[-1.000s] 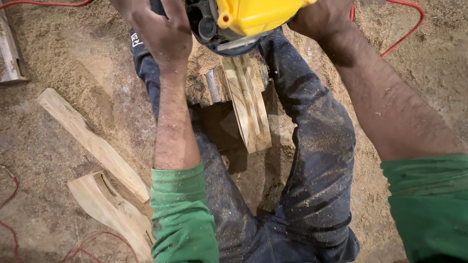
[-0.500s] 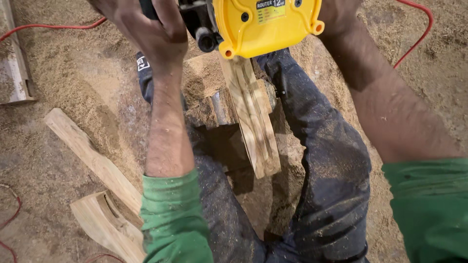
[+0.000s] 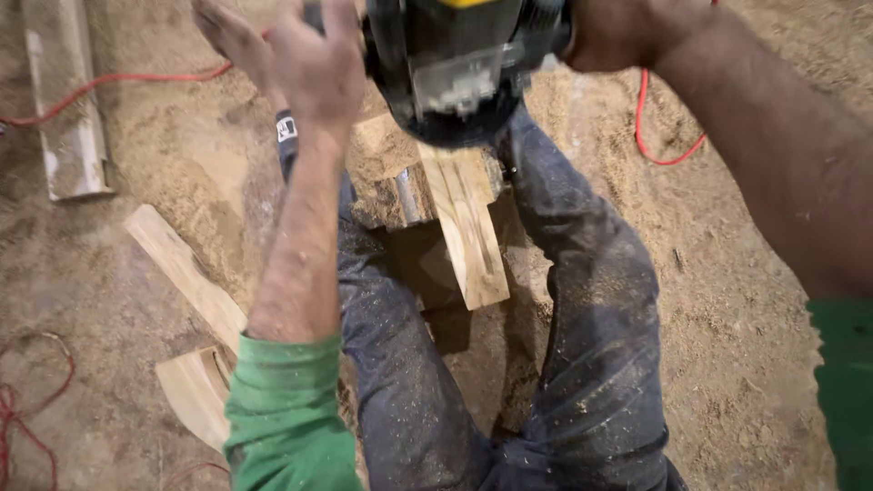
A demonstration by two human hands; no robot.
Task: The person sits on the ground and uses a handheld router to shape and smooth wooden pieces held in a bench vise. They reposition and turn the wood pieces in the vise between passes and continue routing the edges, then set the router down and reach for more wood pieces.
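Sawdust floor [image 3: 746,364] surrounds me: both hands, left hand [image 3: 314,68] and right hand [image 3: 627,32], clench the power tool [image 3: 464,64] above the plank [image 3: 468,227]. It looks heavy and rigid to me, best held by both side handles.

Sawdust [image 3: 746,364] covers the ground all around, thick and tan; a red cord [image 3: 659,136] loops over it at the far right, and another red cord [image 3: 118,82] runs across the far left; a tangle of thin red wire [image 3: 23,409] lies at the near left edge; a long pale board [image 3: 68,118] lies at the far left; a narrow wooden slat [image 3: 186,273] lies slanted nearer, on the left; just beyond its near end sits a curved wooden offcut [image 3: 195,395], dusted with sawdust.
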